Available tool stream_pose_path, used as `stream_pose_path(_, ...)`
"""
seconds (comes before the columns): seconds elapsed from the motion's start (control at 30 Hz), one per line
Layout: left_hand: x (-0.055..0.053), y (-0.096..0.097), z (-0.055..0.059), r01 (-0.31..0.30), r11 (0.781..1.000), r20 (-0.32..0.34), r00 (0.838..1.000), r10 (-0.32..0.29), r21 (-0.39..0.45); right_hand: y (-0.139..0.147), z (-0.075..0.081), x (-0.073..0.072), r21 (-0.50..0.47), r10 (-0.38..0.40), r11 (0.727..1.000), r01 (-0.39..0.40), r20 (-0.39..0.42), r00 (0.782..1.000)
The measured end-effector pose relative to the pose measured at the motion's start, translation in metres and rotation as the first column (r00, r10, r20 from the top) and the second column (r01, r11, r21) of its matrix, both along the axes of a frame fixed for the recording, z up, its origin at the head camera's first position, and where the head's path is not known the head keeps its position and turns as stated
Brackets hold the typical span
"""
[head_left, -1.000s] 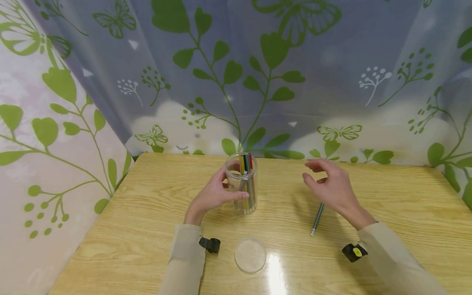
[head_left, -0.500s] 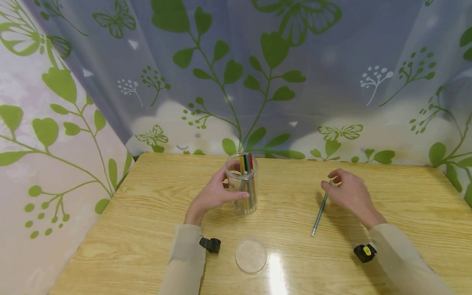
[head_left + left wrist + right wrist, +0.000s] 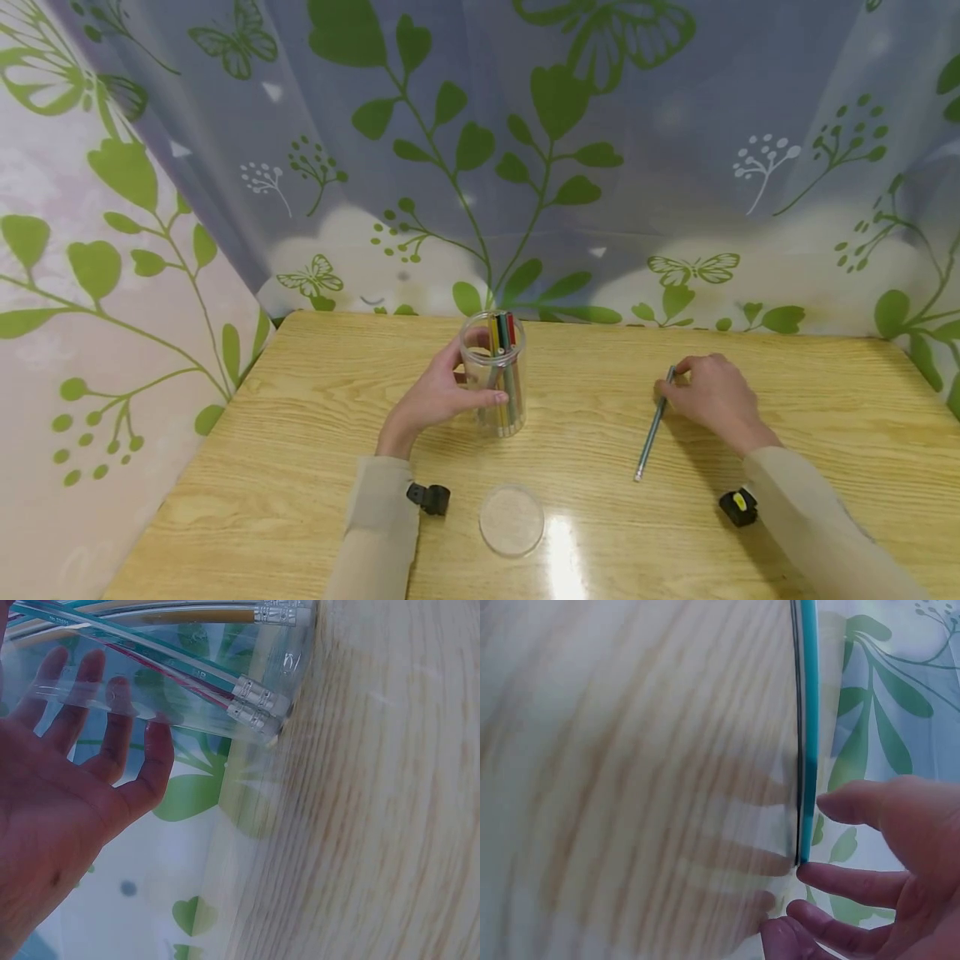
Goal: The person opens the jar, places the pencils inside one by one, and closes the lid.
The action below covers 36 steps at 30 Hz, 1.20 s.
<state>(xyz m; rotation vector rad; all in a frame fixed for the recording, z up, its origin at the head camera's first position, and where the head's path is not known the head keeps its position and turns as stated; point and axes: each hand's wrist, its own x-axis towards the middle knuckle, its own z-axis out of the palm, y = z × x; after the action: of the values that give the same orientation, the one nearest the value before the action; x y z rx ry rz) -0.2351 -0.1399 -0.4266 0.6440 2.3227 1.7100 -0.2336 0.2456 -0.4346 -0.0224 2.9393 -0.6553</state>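
My left hand (image 3: 438,392) grips a clear plastic jar (image 3: 474,379), the thumb across its near side and the fingers around its far side. Several pencils stand inside; the left wrist view shows their metal-capped eraser ends at the jar's bottom, with teal, yellow and dark red bodies. To the right, my right hand (image 3: 716,400) has thumb and forefinger at the far end of a teal pencil (image 3: 651,437), pinching it. That pencil lies on the table, eraser end towards me. In the right wrist view, the thumb (image 3: 859,802) meets the pencil's side and a fingertip touches its end.
A round clear lid (image 3: 512,521) lies flat on the wooden table (image 3: 300,500), in front of the jar. Behind the table hangs a curtain (image 3: 637,183) printed with leaves and butterflies. Another patterned sheet (image 3: 60,350) borders the left side.
My right hand has moved right and down to the far end of the loose pencil, and its fingers have closed there. The left hand and the jar have stayed put.
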Motion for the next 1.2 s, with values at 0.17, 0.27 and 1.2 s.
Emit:
stream_pose_path(0.17, 0.0, 0.001, 0.0, 0.002, 1.0, -0.008, 1.0, -0.002, 0.0, -0.006, 0.0, -0.002, -0.002, 0.035, 0.999, -0.035, -0.014, 0.999)
stream_pose_path(0.27, 0.0, 0.001, 0.0, 0.0, 1.0, -0.006, 1.0, 0.0, -0.001, -0.008, 0.001, -0.004, -0.03, 0.059, 0.998, -0.059, -0.02, 0.998)
stream_pose_path(1.2, 0.001, 0.0, 0.0, -0.01, 1.0, 0.018, 1.0, 0.01, -0.006, 0.001, 0.027, 0.008, -0.34, -0.013, 0.94, 0.009, -0.009, 1.0)
